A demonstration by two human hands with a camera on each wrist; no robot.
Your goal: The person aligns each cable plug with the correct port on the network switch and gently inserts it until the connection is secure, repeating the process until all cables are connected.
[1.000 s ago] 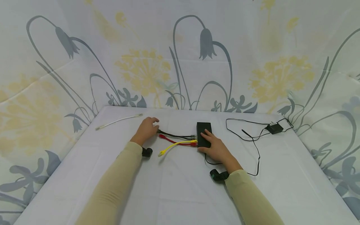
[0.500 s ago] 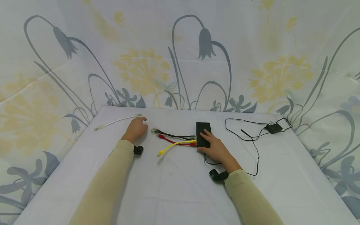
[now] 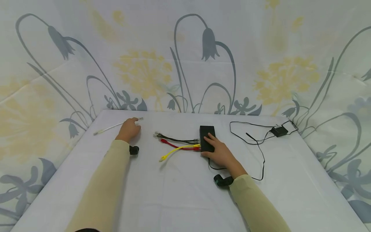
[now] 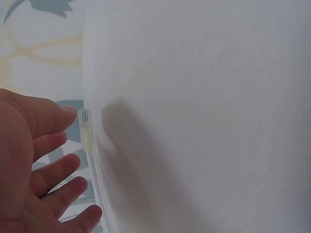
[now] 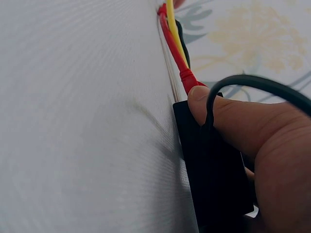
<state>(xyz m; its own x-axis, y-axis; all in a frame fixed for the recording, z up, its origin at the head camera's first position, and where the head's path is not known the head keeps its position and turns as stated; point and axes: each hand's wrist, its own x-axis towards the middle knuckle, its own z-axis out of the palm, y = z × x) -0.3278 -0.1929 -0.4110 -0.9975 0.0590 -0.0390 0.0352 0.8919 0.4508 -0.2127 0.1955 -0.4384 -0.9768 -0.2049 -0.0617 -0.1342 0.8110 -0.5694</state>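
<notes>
A black network switch (image 3: pixel 207 129) lies on the white table, with yellow (image 3: pixel 174 151), red (image 3: pixel 167 142) and black (image 3: pixel 179 140) Ethernet cables plugged into its left side. My right hand (image 3: pixel 219 154) holds the switch, fingers over its top and thumb at its near edge. In the right wrist view, the thumb (image 5: pixel 228 114) presses on the case beside a red plug (image 5: pixel 187 77). My left hand (image 3: pixel 129 129) hovers over a short white Ethernet cable (image 3: pixel 108 127) at the back left. Its fingers (image 4: pixel 63 194) are spread apart and the thumb tip is near the cable's clear plug (image 4: pixel 86 127).
At the back right sits a black power adapter (image 3: pixel 279 130) with its thin cord (image 3: pixel 263 164) looped over the table. Another cord runs from the switch's near side beneath the right wrist. A flower-patterned curtain (image 3: pixel 191 64) stands behind the table.
My left hand has moved left from the ends of the black cables to the white cable. My right hand stays on the switch. The head view has shifted slightly.
</notes>
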